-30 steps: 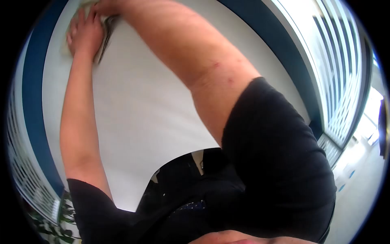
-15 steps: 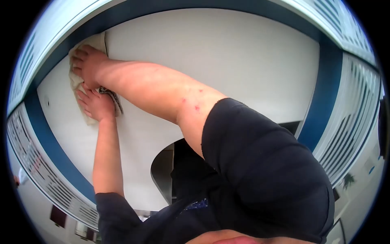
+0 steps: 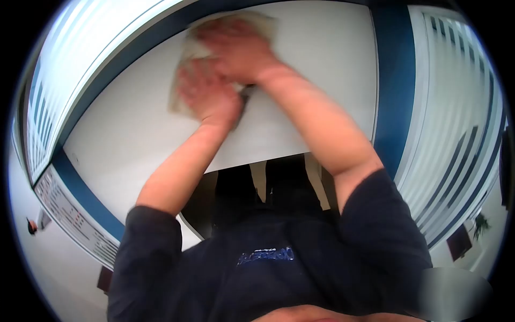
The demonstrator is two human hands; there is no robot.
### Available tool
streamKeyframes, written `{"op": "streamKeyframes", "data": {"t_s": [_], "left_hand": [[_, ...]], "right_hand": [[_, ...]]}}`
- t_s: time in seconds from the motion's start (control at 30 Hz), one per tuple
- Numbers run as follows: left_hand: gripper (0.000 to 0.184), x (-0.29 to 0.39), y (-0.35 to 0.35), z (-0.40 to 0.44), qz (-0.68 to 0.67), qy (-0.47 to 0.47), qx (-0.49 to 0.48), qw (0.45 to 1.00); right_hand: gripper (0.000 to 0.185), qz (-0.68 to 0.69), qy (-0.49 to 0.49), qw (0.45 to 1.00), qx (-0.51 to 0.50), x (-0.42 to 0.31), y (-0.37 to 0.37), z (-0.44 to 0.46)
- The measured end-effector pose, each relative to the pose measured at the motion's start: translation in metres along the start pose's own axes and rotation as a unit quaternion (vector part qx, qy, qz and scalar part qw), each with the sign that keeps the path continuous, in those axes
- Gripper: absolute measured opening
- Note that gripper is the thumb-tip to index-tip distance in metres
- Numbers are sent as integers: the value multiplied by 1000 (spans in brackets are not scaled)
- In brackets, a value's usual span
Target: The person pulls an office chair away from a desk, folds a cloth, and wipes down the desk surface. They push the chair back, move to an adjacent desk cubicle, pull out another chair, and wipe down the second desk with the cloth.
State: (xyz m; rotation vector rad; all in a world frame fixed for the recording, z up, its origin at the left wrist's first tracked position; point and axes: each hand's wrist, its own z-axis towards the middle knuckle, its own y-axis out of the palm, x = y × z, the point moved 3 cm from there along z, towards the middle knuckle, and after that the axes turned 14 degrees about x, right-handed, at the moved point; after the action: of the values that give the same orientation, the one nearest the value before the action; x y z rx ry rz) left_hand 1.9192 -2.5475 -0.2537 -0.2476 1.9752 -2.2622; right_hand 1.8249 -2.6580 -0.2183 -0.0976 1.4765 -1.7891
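Note:
A beige cloth with a dark edge lies on the white desk, near its far side. Both hands press flat on it, side by side and touching or nearly so. My left hand is the nearer one, its fingers spread over the cloth's left part. Farther up and to the right, my right hand rests on the cloth, blurred by motion, with fingers stretched out.
Blue-framed partitions with striped glass enclose the desk on the left, far and right sides. Beyond the left partition a person is partly visible. A plant shows at the right.
Both hands and the cloth have moved right across the desk, from its left end towards the middle of the far side. The view has turned, and both arms now reach forward.

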Motion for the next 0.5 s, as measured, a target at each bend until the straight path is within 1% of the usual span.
{"op": "streamKeyframes", "data": {"t_s": [0.03, 0.1, 0.17, 0.2, 0.23, 0.27, 0.3, 0.33, 0.37, 0.4, 0.43, 0.5], "left_hand": [[71, -9, -7, -6, 0, 28, -37, 999], [63, -50, -16, -19, -43, 85, -39, 995], [63, -101, -6, -38, -141, 118, 18, 983], [63, -130, -6, -49, -159, 130, 20, 978], [63, -174, -5, -60, -175, 143, 26, 974], [63, -220, 2, -76, -173, 126, 16, 977], [62, -268, 10, -86, -192, 135, 8, 972], [62, -324, 15, -101, -212, 144, 0, 967], [62, -373, 22, -119, -207, 129, 3, 970], [60, -424, 33, -143, -233, 133, 19, 963], [57, -488, 49, -164, -256, 133, 38, 957], [54, -605, 57, -217, -272, 117, 18, 955]], "right_hand": [[64, -12, 27, 1000, 6, -10, 4, -13], [65, -98, 34, 994, 18, -42, 25, -38], [65, -138, 97, 985, 39, -83, 51, -60], [66, -157, 132, 976, 74, -110, 69, -73], [67, -173, 165, 965, 112, -147, 96, -83], [68, -197, 177, 961, 80, -184, 124, -97], [69, -221, 184, 956, 63, -221, 156, -103], [69, -232, 202, 950, 55, -268, 195, -106], [70, -243, 219, 944, 47, -310, 228, -110], [70, -256, 214, 942, 45, -352, 262, -117], [70, -266, 204, 941, 45, -400, 308, -118], [71, -275, 186, 943, 24, -505, 377, -122]]}}
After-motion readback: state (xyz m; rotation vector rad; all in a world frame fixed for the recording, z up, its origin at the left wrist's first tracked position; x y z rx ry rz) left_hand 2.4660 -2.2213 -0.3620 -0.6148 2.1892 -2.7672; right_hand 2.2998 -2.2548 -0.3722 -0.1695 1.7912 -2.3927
